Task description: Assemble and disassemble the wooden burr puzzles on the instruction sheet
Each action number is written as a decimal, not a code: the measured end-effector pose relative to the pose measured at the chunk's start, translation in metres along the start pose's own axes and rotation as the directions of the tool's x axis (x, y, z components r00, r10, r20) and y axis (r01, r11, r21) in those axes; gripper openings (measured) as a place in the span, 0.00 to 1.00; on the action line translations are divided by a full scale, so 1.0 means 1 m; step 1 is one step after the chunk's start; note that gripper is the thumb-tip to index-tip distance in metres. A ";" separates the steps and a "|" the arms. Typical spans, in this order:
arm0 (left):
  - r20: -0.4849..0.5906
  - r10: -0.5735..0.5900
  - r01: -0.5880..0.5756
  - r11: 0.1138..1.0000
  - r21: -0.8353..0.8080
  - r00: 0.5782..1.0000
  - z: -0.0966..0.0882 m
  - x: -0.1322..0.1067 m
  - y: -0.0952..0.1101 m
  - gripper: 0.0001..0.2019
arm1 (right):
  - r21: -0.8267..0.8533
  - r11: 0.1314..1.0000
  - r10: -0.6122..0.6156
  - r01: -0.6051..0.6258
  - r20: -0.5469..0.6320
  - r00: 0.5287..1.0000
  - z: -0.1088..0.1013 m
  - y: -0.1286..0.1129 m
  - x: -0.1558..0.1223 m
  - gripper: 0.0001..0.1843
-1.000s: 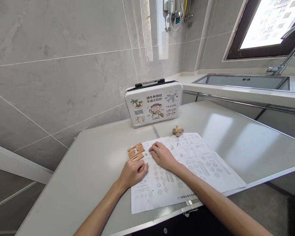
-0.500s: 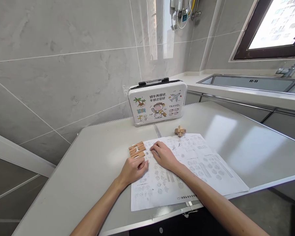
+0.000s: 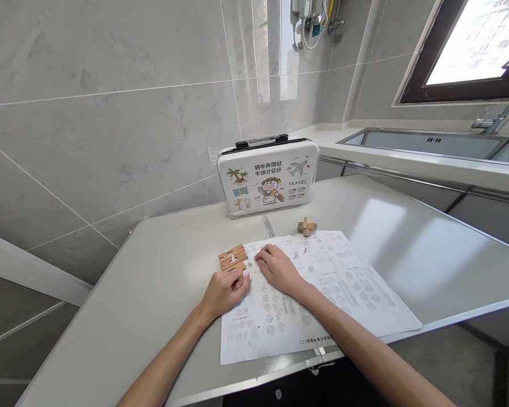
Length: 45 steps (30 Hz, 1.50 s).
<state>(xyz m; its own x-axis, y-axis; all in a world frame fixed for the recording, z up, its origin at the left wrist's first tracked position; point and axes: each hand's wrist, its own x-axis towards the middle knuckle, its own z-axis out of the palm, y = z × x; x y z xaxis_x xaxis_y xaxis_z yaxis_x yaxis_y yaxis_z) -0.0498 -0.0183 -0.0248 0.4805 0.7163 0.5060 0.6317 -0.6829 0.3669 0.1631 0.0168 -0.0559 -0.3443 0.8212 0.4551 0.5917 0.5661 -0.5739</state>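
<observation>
Flat notched wooden puzzle pieces [image 3: 232, 258] lie side by side at the left edge of a printed instruction sheet [image 3: 322, 316]. My left hand [image 3: 224, 291] rests just in front of them, its fingers curled in and its thumb pointing forward. The knuckles overlap the nearest piece, so whether they touch it cannot be made out. Nothing shows in that hand. My right hand [image 3: 279, 269] lies palm down on the sheet, fingers loosely bent and apart, with nothing in it. An assembled wooden cross puzzle [image 3: 307, 226] sits beyond the sheet's far edge.
A white cartoon-printed case [image 3: 268, 180] with a black handle stands upright at the back of the grey table [image 3: 161, 271], near the tiled wall. To the right, a counter holds a sink [image 3: 428, 144] with a tap [image 3: 496, 121] below a window.
The view has shifted slightly, moving everything a little to the left. Both hands keep their places by the wooden pieces and on the sheet; nothing was picked up or put down.
</observation>
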 end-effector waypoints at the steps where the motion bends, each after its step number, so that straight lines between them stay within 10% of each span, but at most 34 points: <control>1: -0.002 0.000 0.000 1.000 0.001 1.000 0.000 0.000 0.000 0.19 | 0.000 1.000 0.000 0.000 0.002 1.000 0.000 0.000 0.000 0.09; 33: 0.016 0.066 -0.067 0.997 0.044 0.998 -0.003 0.001 0.003 0.19 | 0.009 1.000 0.004 -0.004 -0.007 1.000 -0.001 -0.002 0.001 0.09; 39: 0.036 0.052 -0.053 0.998 0.033 0.998 -0.005 0.001 0.005 0.19 | 0.269 0.943 0.232 -0.198 -0.101 0.967 -0.001 -0.002 0.006 0.11; 45: 0.054 0.056 -0.058 0.998 0.037 0.997 -0.005 -0.001 0.004 0.20 | 0.608 0.720 0.543 -0.335 -0.193 0.817 -0.008 0.006 0.014 0.26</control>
<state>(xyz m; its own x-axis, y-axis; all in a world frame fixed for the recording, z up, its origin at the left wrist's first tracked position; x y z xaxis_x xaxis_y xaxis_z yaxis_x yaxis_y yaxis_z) -0.0506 -0.0224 -0.0193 0.5471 0.6836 0.4830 0.6250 -0.7175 0.3075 0.1682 0.0310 -0.0477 0.1809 0.9647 0.1914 0.0984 0.1759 -0.9795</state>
